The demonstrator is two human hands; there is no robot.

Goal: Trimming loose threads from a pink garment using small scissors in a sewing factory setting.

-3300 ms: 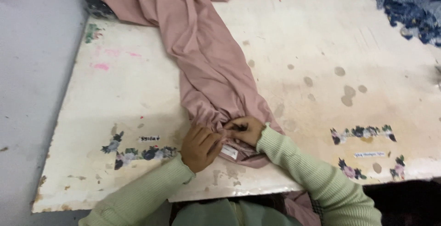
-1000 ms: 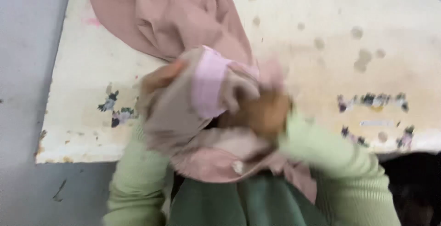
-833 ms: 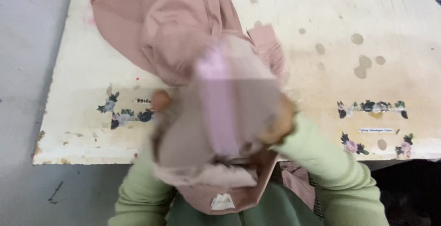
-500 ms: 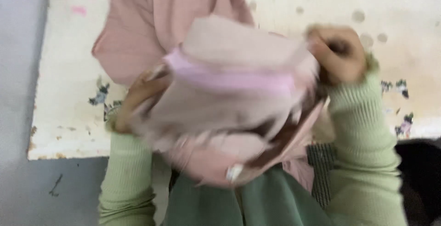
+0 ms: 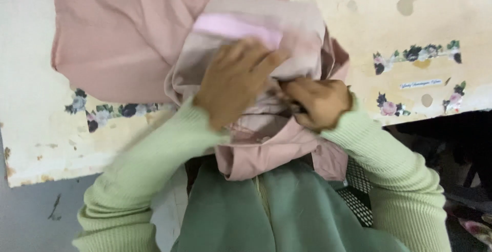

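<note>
A dusty-pink garment (image 5: 118,42) lies bunched on the worn cream table (image 5: 36,124) and hangs over its near edge toward my lap. Its paler inner side with a light pink band (image 5: 236,26) is turned up in front of me. My left hand (image 5: 233,80) presses flat on the bunched cloth, fingers spread and closing on it. Just to its right, my right hand (image 5: 318,101) pinches a fold of the same cloth. Both arms wear pale green ribbed sleeves.
The tabletop is stained, with flower stickers at the left (image 5: 102,113) and right (image 5: 415,54) near its front edge. Grey floor (image 5: 31,216) shows at the lower left. A dark gap with a mesh seat (image 5: 359,190) lies under the table at the right.
Earlier both hands held the garment's edge flat on the table. They lifted and spread the cloth wide; now they have come together at the middle, bunching it close to my body.
</note>
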